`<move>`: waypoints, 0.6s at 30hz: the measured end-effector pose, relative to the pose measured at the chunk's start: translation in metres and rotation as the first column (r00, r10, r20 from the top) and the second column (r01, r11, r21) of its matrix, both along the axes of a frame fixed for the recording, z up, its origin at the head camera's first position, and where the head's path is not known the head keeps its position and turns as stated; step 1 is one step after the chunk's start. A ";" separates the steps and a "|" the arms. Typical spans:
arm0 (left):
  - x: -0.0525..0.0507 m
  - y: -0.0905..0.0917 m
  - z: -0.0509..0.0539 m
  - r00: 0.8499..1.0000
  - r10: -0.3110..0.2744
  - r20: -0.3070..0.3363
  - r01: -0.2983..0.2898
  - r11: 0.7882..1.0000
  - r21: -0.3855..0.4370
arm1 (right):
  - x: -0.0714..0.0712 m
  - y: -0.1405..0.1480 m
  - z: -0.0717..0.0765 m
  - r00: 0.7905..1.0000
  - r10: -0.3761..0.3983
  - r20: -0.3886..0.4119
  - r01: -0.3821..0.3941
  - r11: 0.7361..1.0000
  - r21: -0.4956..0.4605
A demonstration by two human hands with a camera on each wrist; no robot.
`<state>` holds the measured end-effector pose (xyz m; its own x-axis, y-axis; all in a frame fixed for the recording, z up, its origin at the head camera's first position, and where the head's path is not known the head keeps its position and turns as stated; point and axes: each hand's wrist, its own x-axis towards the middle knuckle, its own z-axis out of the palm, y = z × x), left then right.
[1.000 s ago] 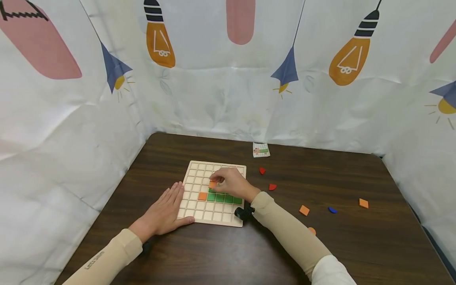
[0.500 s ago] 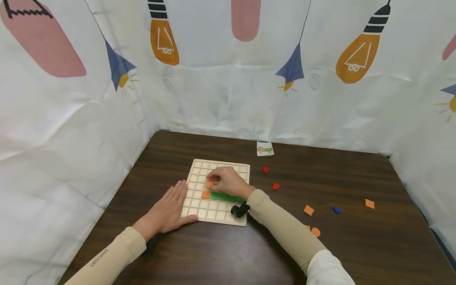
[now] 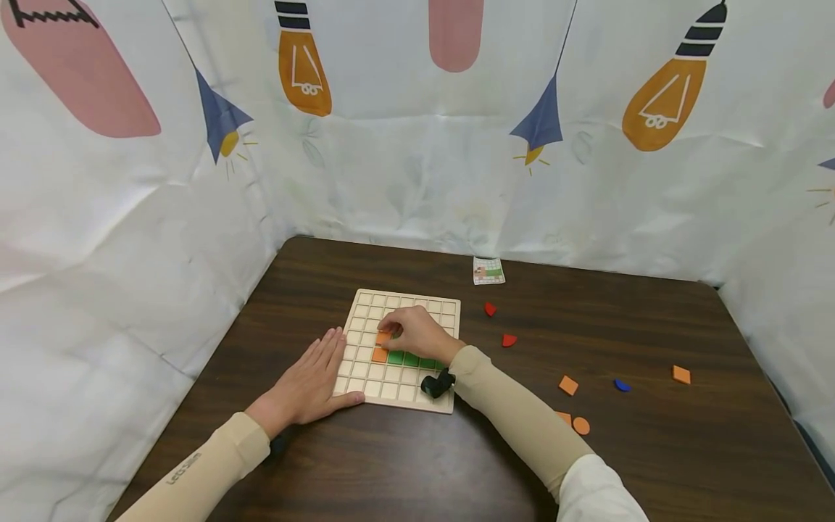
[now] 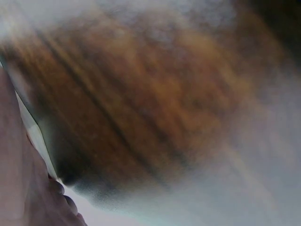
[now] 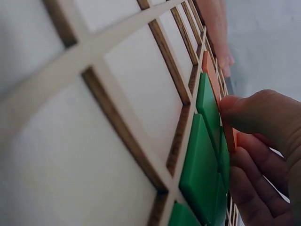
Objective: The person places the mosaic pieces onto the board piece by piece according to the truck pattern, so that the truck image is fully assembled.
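A pale wooden grid board (image 3: pixel 391 391) lies on the dark table, with a row of green square tiles (image 3: pixel 411 359) set in its cells. My right hand (image 3: pixel 420 335) is over the board and pinches an orange square tile (image 3: pixel 383 338) between thumb and fingers. Directly in front of that tile, an orange tile (image 3: pixel 380 355) sits at the left end of the green row. In the right wrist view the pinched orange tile (image 5: pixel 230 137) stands beside green tiles (image 5: pixel 200 165). My left hand (image 3: pixel 306 384) rests flat along the board's left edge, thumb at its near corner.
Beyond the board lies a small pattern card (image 3: pixel 488 271). Red pieces (image 3: pixel 509 340), orange squares (image 3: pixel 569 385), an orange disc (image 3: pixel 581 425) and a blue piece (image 3: pixel 622 386) are scattered to the right. A printed white curtain (image 3: pixel 404 188) hangs behind the table.
My right hand has shifted left over the board, bringing the pinched orange tile behind the other orange tile. The left hand stays at the board's edge. The head view has turned slightly.
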<state>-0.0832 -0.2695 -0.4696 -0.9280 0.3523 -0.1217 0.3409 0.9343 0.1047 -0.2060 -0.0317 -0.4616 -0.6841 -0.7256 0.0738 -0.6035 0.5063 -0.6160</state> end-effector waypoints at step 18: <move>0.001 0.001 0.001 1.000 0.003 0.000 -0.003 1.000 -0.004 | -0.002 0.001 -0.002 1.000 0.011 0.025 -0.011 1.000 0.007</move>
<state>-0.0823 -0.2684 -0.4689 -0.9289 0.3492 -0.1230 0.3384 0.9356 0.1004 -0.2085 -0.0309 -0.4637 -0.6776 -0.7337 0.0510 -0.5933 0.5043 -0.6274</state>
